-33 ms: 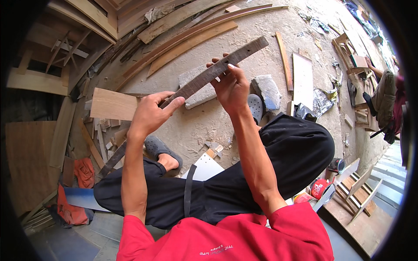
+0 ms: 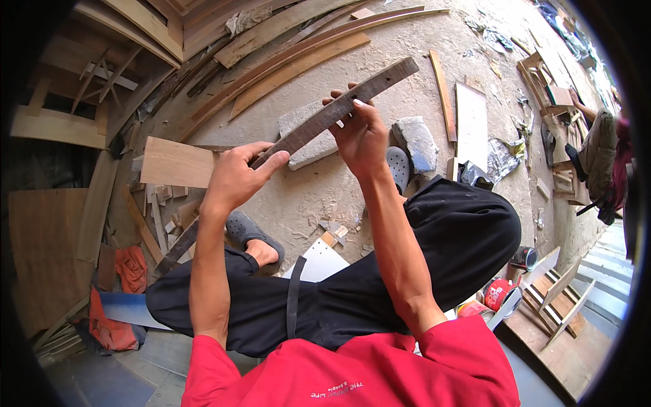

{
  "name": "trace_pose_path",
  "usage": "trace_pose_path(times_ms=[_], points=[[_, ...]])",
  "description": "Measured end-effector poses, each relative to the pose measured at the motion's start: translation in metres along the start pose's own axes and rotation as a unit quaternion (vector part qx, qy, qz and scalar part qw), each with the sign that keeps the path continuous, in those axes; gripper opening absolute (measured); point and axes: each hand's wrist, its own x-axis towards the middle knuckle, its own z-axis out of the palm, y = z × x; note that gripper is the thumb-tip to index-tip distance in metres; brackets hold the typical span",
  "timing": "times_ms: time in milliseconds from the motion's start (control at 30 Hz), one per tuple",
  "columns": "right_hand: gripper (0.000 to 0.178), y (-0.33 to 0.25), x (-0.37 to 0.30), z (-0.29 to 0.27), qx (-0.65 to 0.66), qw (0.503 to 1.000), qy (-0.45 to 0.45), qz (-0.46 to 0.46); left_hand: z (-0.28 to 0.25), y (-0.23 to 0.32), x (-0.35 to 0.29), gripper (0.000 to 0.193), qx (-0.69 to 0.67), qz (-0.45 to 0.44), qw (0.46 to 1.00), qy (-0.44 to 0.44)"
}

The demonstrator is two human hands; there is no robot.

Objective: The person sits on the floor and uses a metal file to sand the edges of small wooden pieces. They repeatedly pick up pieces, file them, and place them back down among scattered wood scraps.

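A dark brown wooden strip (image 2: 308,132) with small holes toward its far end slants up to the right in front of me, raised above the floor. My left hand (image 2: 237,176) is closed on its near end, thumb along the upper face. Farther along, my right hand (image 2: 359,139) supports it from beneath, with fingertips showing past the far edge and the thumb at the near edge. Beyond and below the strip lies a grey concrete block (image 2: 313,150), partly hidden by the strip and my right hand. Another block (image 2: 416,144) rests right of my right wrist.
Long planks (image 2: 298,71) lie across the floor ahead. A light wooden board (image 2: 178,163) is beside my left hand. White panel (image 2: 471,125) and crumpled foil (image 2: 503,159) lie to the right. Paint cans (image 2: 498,292) stand near my right knee. Another person (image 2: 600,149) is at the far right.
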Motion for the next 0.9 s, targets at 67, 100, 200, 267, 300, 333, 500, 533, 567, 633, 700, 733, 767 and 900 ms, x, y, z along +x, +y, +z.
trace_pose_path(times_ms=[67, 100, 200, 267, 300, 333, 500, 533, 567, 633, 700, 733, 767, 900], points=[[0.039, 0.0, 0.002, -0.003, -0.008, 1.0, 0.008, 0.004, 0.007, -0.002, 0.003, 0.049, 0.016, 0.027, 0.999, 0.016], [0.038, 0.001, 0.003, -0.004, -0.014, 1.0, 0.012, 0.006, 0.009, -0.002, 0.003, 0.049, 0.017, 0.019, 1.0, 0.013], [0.036, 0.003, 0.004, -0.007, -0.036, 0.999, 0.025, 0.009, 0.018, -0.001, 0.004, 0.05, 0.023, 0.0, 1.0, 0.009], [0.036, 0.004, 0.003, -0.006, -0.059, 0.998, 0.036, 0.012, 0.025, -0.008, 0.006, 0.052, 0.029, -0.009, 0.999, 0.008], [0.036, 0.004, 0.003, -0.005, -0.065, 0.997, 0.041, 0.016, 0.029, -0.01, 0.006, 0.052, 0.041, 0.002, 0.999, 0.024], [0.036, 0.005, 0.002, -0.004, -0.072, 0.996, 0.049, 0.019, 0.032, -0.014, 0.006, 0.051, 0.039, 0.0, 0.999, 0.022], [0.035, 0.018, 0.003, -0.004, -0.074, 0.994, 0.072, 0.024, 0.046, -0.025, 0.006, 0.047, 0.027, -0.014, 0.999, 0.024], [0.035, 0.021, 0.003, -0.006, -0.067, 0.995, 0.073, 0.023, 0.047, -0.027, 0.006, 0.047, 0.025, -0.014, 0.999, 0.03], [0.035, 0.024, 0.003, -0.006, -0.07, 0.995, 0.076, 0.019, 0.047, -0.028, 0.005, 0.047, 0.025, -0.023, 0.999, 0.023], [0.034, 0.029, 0.002, -0.003, -0.073, 0.993, 0.087, 0.011, 0.047, -0.03, 0.004, 0.047, 0.024, -0.041, 0.999, 0.008], [0.031, 0.033, 0.001, 0.0, -0.083, 0.993, 0.087, -0.005, 0.052, -0.039, 0.004, 0.046, 0.008, -0.004, 0.999, 0.033], [0.03, 0.035, 0.003, 0.001, -0.096, 0.992, 0.082, -0.004, 0.055, -0.045, 0.004, 0.045, 0.0, 0.014, 0.999, 0.045], [0.026, 0.035, 0.003, 0.006, -0.113, 0.99, 0.082, -0.014, 0.056, -0.048, 0.003, 0.044, -0.006, 0.022, 0.999, 0.047], [0.021, 0.034, 0.006, 0.011, -0.15, 0.984, 0.086, -0.036, 0.049, -0.062, 0.001, 0.043, -0.042, 0.019, 0.998, 0.03]])
